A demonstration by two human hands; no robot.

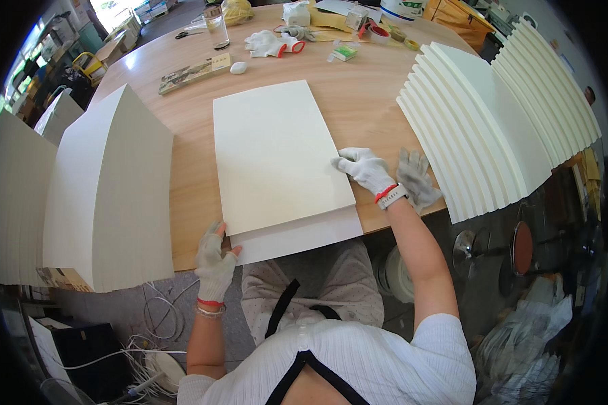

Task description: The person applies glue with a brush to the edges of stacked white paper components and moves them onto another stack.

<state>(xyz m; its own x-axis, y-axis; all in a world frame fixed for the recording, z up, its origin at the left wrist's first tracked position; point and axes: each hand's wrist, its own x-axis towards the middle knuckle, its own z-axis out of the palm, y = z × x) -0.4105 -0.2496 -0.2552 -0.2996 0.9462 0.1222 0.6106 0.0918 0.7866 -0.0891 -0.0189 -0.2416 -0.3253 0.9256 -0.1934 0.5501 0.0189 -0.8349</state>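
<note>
Wooden surface | white panel over a pale sheet, between white stacks; long axis running away from the body | right hand: at its right edge, fingers bunched | left hand: at near-left corner, thumb parted from fingers | whether either pinches: cannot tell.

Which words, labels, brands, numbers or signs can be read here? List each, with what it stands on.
None reads clearly enough to quote.
Flat beige-and-grey rectangular packet: print too small and blurred.
Round white plastic tub with blue markings: too small and blurred.
Small green-and-white box: too small to read.
Large flat white rectangular sheet at centre: no print visible.
</note>
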